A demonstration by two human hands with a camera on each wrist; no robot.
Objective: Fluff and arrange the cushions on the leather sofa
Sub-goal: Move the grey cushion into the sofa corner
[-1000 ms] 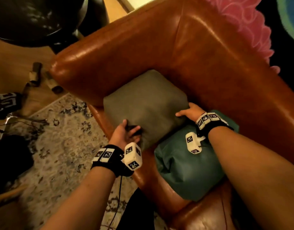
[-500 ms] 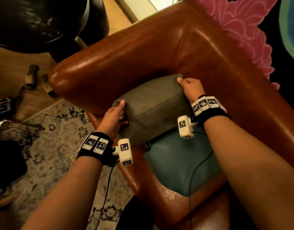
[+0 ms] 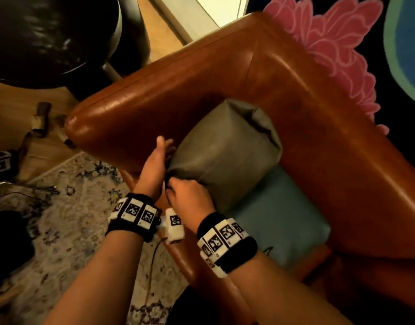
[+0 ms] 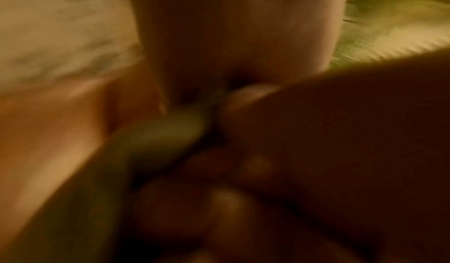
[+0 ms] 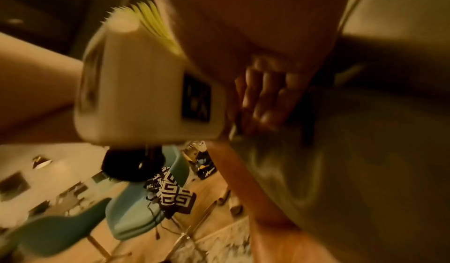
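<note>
We have the grey-green cushion (image 3: 225, 158) propped in the corner of the leather sofa (image 3: 307, 95), its long axis running from that corner down toward us, lower end overlapping the teal cushion (image 3: 279, 221). Both hands meet at its near corner: our right hand (image 3: 190, 195) curls around the fabric there, our left hand (image 3: 155, 165) lies straight-fingered against the side facing the armrest. Both wrist views are blurred, so the grip underneath is hidden.

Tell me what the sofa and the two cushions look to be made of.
Sofa: brown leather or a lookalike, smooth and glossy, with bright highlights along the arm. Grey cushion: matte woven cloth, it seems, creasing softly where it bunches. Teal cushion: smoother fabric with a faint sheen; its fibre cannot be told.
</note>
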